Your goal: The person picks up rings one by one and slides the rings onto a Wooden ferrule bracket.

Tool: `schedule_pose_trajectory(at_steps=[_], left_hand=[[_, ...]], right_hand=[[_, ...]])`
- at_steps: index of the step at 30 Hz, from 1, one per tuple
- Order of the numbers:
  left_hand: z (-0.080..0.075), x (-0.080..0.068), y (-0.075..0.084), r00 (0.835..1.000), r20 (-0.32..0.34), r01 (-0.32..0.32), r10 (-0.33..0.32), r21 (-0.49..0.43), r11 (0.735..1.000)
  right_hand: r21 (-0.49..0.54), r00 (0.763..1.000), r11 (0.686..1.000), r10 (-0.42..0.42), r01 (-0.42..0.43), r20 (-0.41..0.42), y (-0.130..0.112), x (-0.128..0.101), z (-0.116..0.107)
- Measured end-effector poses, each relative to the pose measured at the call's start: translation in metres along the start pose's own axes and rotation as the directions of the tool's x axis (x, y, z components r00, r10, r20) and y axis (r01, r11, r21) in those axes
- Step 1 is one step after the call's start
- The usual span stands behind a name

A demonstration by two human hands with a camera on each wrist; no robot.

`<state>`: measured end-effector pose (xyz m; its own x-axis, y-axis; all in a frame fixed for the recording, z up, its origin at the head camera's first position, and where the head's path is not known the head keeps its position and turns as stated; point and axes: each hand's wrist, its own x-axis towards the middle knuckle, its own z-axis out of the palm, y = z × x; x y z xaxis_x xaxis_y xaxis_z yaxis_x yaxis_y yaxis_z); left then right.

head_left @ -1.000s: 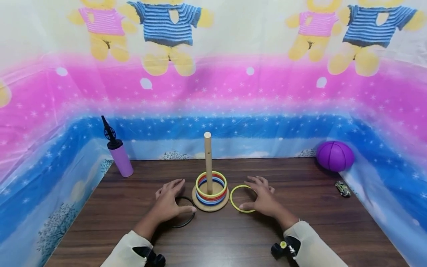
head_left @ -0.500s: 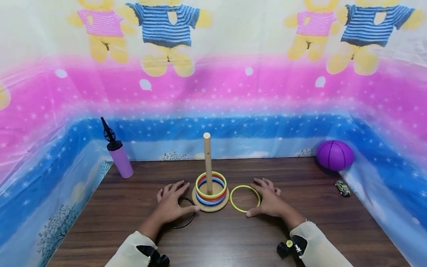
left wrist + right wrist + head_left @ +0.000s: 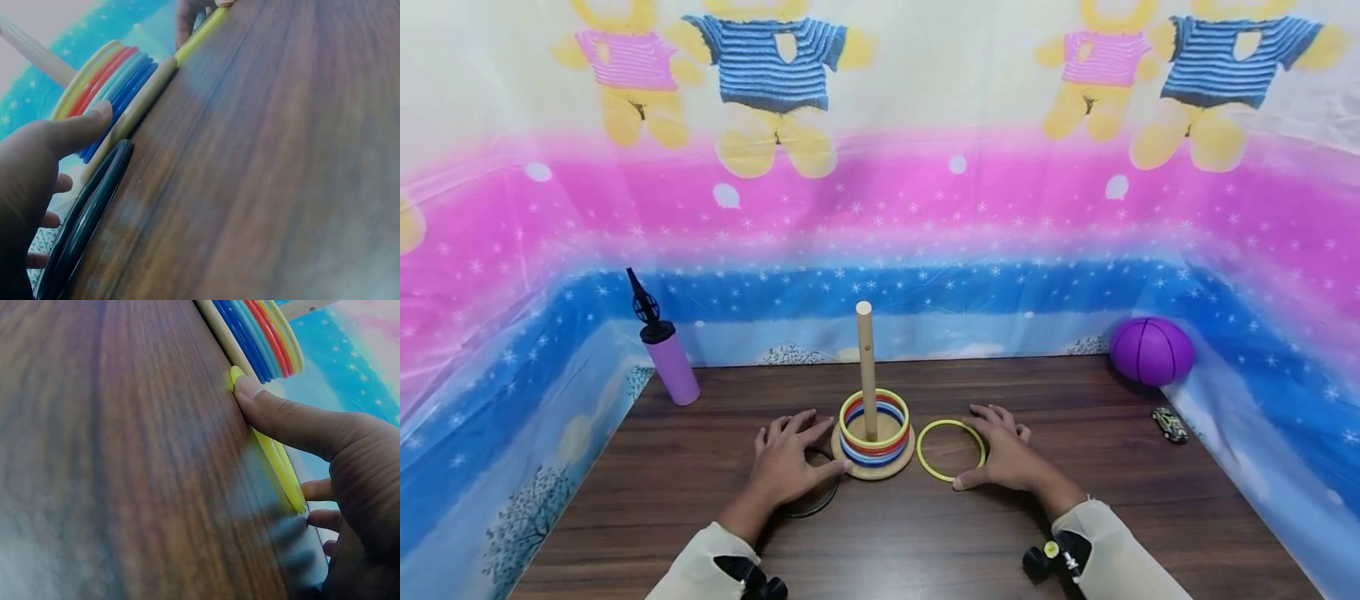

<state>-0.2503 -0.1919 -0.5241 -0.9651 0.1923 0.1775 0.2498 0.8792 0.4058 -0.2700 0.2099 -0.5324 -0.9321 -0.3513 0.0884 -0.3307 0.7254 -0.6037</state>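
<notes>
A wooden peg (image 3: 867, 358) stands upright on a round base (image 3: 877, 476), with several stacked rings (image 3: 875, 454) in yellow, red and blue shades around it. My left hand (image 3: 788, 465) spreads over a black ring (image 3: 826, 502) lying left of the base. Its thumb (image 3: 94, 125) overlaps the blue rings of the stack in the left wrist view, while the other fingers reach beyond the black ring. Right of the base lies a yellow ring (image 3: 919, 450). My right hand (image 3: 1009, 457) spans its right side, thumb (image 3: 269, 406) at the near rim and loosely bent fingers (image 3: 322, 489) by the far side.
At the back left stands a purple hand pump (image 3: 673, 367) with a black nozzle. A purple ball (image 3: 1152, 351) sits in the back right corner, a small toy car (image 3: 1170, 425) in front of it. A patterned cloth (image 3: 925, 242) surrounds the dark wooden table (image 3: 880, 550).
My left hand has shifted slightly right, its thumb now at the stack's base. My right hand has slid right to the yellow ring's outer side. Both loose rings stay in place.
</notes>
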Motion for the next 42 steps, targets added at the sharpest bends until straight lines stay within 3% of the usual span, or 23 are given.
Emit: schedule_pose_trajectory(at_steps=[14, 22, 33, 42], left_hand=[[0.001, 0.0, 0.001, 1.0, -0.013, -0.022, 0.022, -0.003, 1.0], [0.002, 0.0, 0.0, 1.0, -0.006, -0.019, 0.019, 0.014, 1.0], [0.001, 0.002, 0.0, 1.0, 0.0, -0.012, 0.012, 0.032, 0.999], [0.004, 0.003, -0.002, 1.0, 0.019, -0.001, 0.0, 0.042, 0.999]], right_hand=[[0.012, 0.999, 0.999, 0.031, -0.031, -0.022, -0.001, 0.003, 0.002], [0.041, 0.996, 0.999, 0.031, -0.028, -0.079, 0.002, 0.004, 0.0], [0.112, 0.976, 0.991, -0.054, 0.079, -0.213, -0.009, 0.008, -0.011], [0.154, 0.966, 0.986, -0.023, 0.065, -0.259, -0.021, 0.01, -0.022]])
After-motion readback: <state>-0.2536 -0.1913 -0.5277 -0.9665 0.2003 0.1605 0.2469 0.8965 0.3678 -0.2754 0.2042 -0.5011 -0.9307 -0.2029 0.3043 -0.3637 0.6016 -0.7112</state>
